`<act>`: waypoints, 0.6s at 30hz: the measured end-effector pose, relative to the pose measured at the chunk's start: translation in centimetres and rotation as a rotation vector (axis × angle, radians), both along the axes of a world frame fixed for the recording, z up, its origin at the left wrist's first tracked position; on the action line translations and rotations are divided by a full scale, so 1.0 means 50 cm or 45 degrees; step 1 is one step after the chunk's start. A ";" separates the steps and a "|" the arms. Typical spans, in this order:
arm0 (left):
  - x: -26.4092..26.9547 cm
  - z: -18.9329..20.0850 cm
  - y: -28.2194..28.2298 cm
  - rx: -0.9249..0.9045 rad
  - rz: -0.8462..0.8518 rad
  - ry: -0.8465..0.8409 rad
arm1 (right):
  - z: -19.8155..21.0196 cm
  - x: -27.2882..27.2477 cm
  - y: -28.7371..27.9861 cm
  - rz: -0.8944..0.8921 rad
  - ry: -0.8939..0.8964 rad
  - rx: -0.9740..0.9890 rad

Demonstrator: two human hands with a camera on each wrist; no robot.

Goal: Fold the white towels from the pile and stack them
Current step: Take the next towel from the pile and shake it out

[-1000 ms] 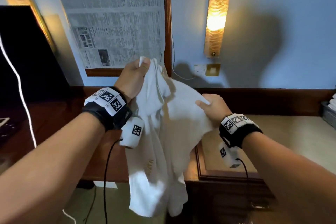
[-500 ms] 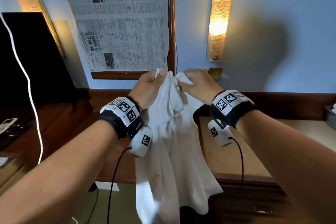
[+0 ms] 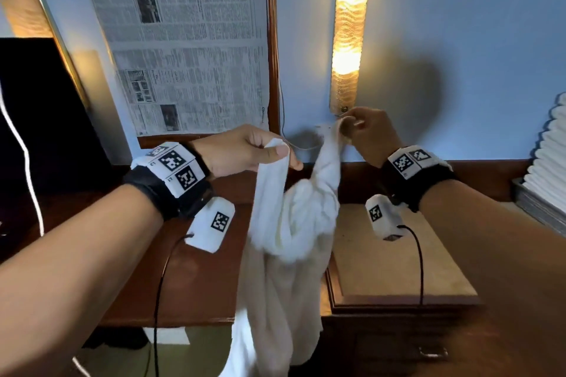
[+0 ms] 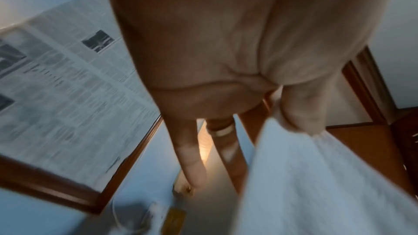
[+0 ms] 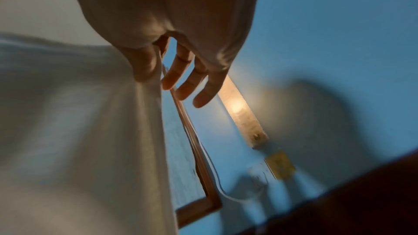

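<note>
no clearly readable text, only blurred print on the newspaper (image 3: 190,49)

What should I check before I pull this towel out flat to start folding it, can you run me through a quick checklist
1. Left hand grips a towel corner: ok, pinched under the thumb.
2. Right hand grips another part of the edge: ok, pinched at thumb and forefinger.
3. Edge between the hands taut: not ok, it sags in a bunched loop.
4. Towel untwisted: not ok, its middle is wadded and the rest hangs crumpled.
5. Both hands on corners of one same edge: cannot tell, the folds hide it.
6. Flat place to lay it: ok, the tan tabletop under the right hand is bare.
</note>
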State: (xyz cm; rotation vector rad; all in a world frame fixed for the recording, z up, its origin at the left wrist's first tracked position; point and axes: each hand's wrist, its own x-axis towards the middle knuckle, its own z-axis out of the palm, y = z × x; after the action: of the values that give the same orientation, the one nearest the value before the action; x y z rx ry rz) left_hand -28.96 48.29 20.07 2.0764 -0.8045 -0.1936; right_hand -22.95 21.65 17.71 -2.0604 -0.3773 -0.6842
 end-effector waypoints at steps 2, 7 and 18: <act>-0.005 0.042 0.029 0.125 -0.014 -0.088 | 0.040 -0.005 0.022 0.004 -0.040 0.020; 0.020 0.109 0.092 0.212 0.313 -0.635 | 0.137 -0.035 0.089 0.189 -0.185 0.039; 0.001 0.179 0.109 -0.444 0.380 -0.884 | 0.267 -0.108 0.200 0.367 -0.282 0.019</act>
State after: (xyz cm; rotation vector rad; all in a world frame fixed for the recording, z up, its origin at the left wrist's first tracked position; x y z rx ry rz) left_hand -28.92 53.76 29.02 1.8915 -0.8326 0.8150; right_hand -28.36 31.65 31.08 -1.8706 -0.7765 -0.7358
